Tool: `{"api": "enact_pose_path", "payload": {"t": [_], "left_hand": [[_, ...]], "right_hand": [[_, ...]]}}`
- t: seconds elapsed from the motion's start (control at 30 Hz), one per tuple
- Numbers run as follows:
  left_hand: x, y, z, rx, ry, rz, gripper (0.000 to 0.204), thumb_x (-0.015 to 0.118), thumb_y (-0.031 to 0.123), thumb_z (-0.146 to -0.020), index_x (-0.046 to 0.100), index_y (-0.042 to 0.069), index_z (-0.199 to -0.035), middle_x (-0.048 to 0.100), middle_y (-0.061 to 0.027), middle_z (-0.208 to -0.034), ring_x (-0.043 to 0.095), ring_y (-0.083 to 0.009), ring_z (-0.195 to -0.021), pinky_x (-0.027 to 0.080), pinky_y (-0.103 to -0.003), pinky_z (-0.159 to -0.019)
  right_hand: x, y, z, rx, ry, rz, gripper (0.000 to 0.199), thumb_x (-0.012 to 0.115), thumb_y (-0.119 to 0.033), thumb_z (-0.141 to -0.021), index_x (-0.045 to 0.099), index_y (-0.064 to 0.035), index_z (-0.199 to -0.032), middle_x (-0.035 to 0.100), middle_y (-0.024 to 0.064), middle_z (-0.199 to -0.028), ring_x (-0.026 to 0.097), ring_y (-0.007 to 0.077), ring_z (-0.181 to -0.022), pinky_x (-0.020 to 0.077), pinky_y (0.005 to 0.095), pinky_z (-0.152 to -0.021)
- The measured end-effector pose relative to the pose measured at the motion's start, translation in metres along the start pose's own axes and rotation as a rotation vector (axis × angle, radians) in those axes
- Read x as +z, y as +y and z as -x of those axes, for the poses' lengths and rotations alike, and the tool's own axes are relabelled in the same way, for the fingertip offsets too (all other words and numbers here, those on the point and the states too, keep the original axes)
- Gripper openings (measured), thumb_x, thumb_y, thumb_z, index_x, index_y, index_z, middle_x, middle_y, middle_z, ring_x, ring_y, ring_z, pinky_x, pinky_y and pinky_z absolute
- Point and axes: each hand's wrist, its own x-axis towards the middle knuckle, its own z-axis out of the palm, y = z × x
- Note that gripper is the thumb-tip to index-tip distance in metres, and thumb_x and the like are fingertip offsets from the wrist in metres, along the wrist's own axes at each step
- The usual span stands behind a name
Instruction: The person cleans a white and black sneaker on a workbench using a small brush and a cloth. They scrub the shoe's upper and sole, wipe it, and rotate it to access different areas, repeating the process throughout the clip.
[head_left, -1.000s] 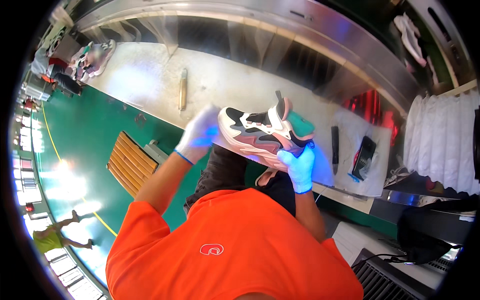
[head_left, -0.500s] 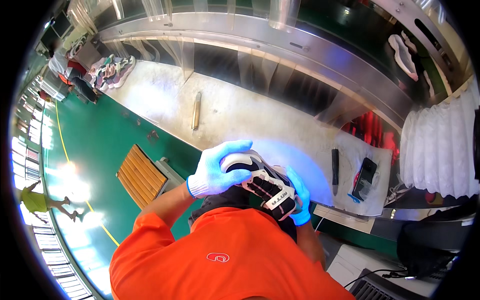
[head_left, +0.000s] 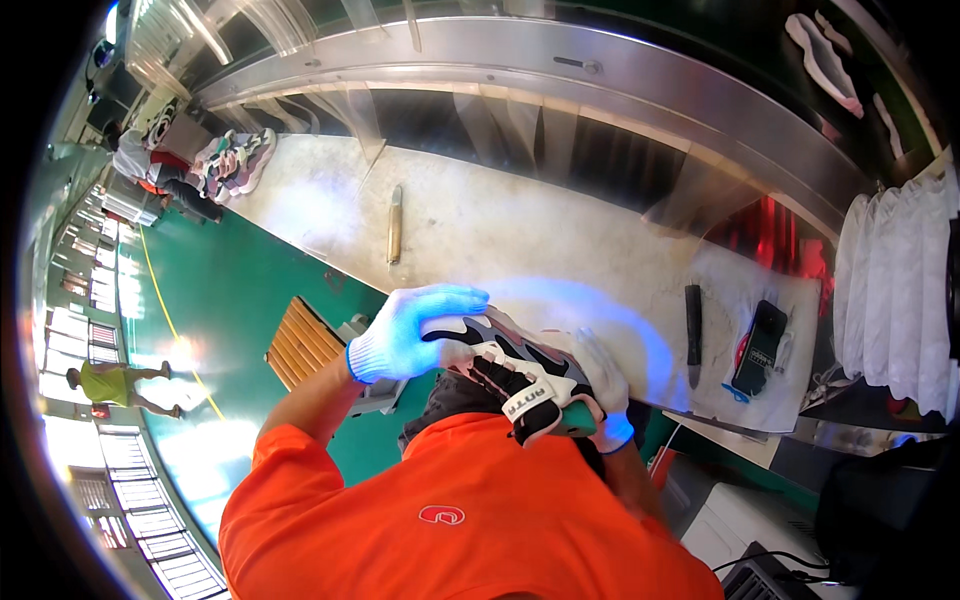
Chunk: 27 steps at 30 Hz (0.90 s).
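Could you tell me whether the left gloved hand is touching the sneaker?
Touching. The head view shows the left hand lying flat over the toe end of the sneaker, with no gap between them.

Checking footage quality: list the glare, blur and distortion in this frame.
Head view: fisheye bends the conveyor rail and bench edges; blue-white glare washes the left glove and the bench beside the shoe; floor reflections blow out at left; rim is black.

One grey, white and black sports shoe [head_left: 515,375] sits between two white-gloved hands, the left hand [head_left: 410,330] and the right hand [head_left: 605,390]. On the pale worn surface [head_left: 560,235] lie one wooden-handled tool [head_left: 395,225], one black knife-like tool [head_left: 693,330] and one dark phone [head_left: 760,345].
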Motion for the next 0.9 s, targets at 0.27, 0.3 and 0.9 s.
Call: {"api": "enact_pose_path", "payload": {"t": [0.27, 0.3, 0.9], "left_hand": [[0.037, -0.042, -0.051, -0.462, 0.481, 0.476, 0.034, 0.078, 0.025, -0.104, 0.084, -0.004, -0.122, 0.081, -0.0072, -0.104, 0.072, -0.0134, -0.095, 0.058, -0.031, -0.087], [0.036, -0.063, -0.058, -0.421, 0.492, 0.467, 0.035, 0.079, 0.026, -0.104, 0.084, -0.004, -0.122, 0.081, -0.0072, -0.104, 0.071, -0.0133, -0.094, 0.058, -0.030, -0.087], [0.045, -0.015, -0.090, -0.159, -0.043, -0.564, 0.103, 0.093, 0.055, -0.074, 0.062, 0.010, -0.161, 0.081, -0.0224, -0.131, 0.078, -0.0423, -0.119, 0.061, -0.048, -0.104]], "right_hand": [[-0.003, 0.012, -0.051, 0.595, -0.013, -0.226, 0.092, 0.092, -0.037, -0.096, 0.049, 0.0069, -0.165, 0.069, 0.0299, -0.148, 0.069, 0.0400, -0.137, 0.0559, 0.0458, -0.115], [-0.009, 0.007, -0.062, 0.636, -0.016, -0.038, 0.092, 0.091, -0.034, -0.097, 0.046, 0.0051, -0.168, 0.068, 0.0272, -0.153, 0.068, 0.0366, -0.142, 0.0540, 0.0446, -0.118], [-0.046, 0.008, 0.001, 0.520, 0.352, 0.230, 0.031, 0.085, -0.026, -0.093, 0.079, -0.0049, -0.115, 0.078, 0.0210, -0.102, 0.077, 0.0399, -0.094, 0.0598, 0.0502, -0.083]]}}
